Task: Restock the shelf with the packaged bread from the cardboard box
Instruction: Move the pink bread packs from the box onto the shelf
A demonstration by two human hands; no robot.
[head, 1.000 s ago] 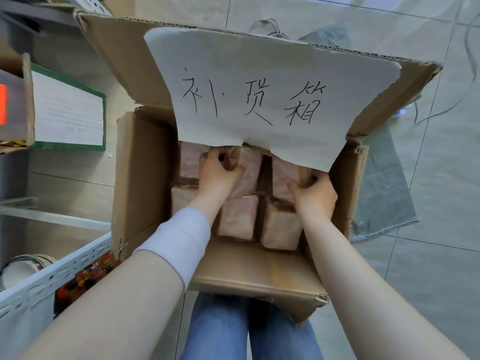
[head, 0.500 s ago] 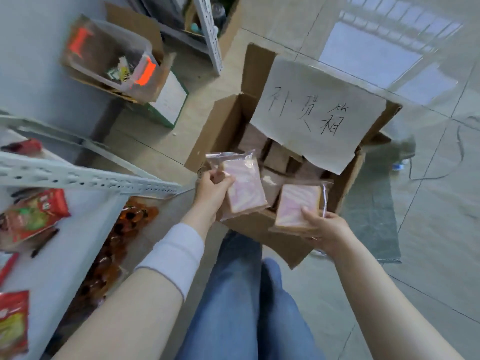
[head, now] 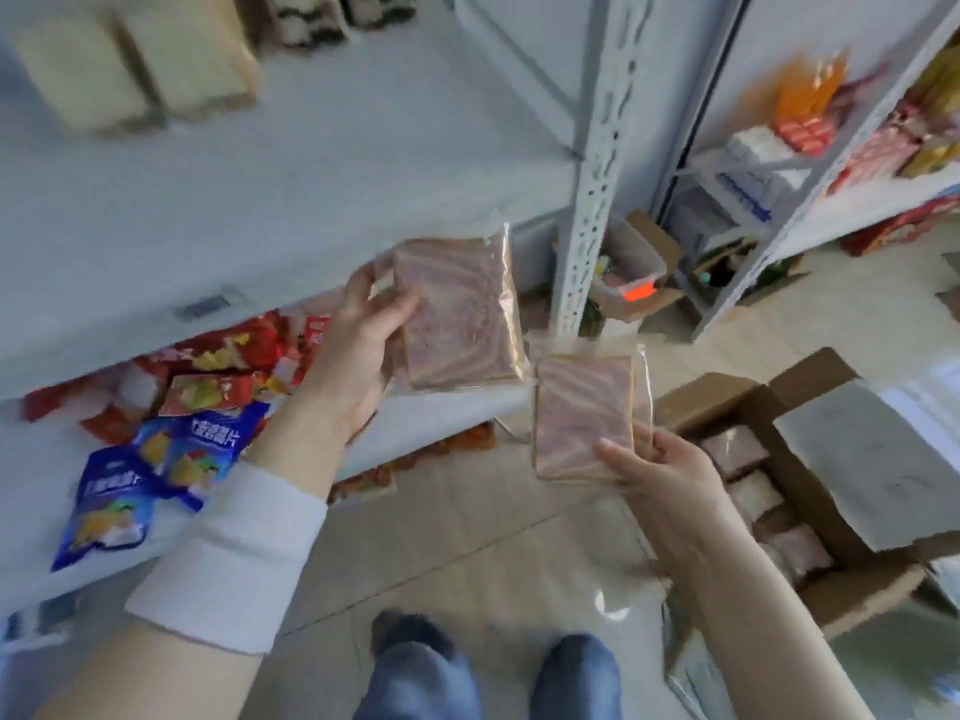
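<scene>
Two sealed bread packets out: upper packet clamped at its edge in the left hand, raised before the white shelf, probably for sliding in flat; lower packet gripped from beneath by the right hand, between shelf and cardboard box, likely queued

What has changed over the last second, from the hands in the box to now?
Both hands lifted out of the cardboard box, each gripping one bread pack. The left hand has carried its pack up to the shelf edge; the right hand holds the other pack lower, nearer the box. Nothing was let go. The box stays open on the floor, more packs inside.
</scene>
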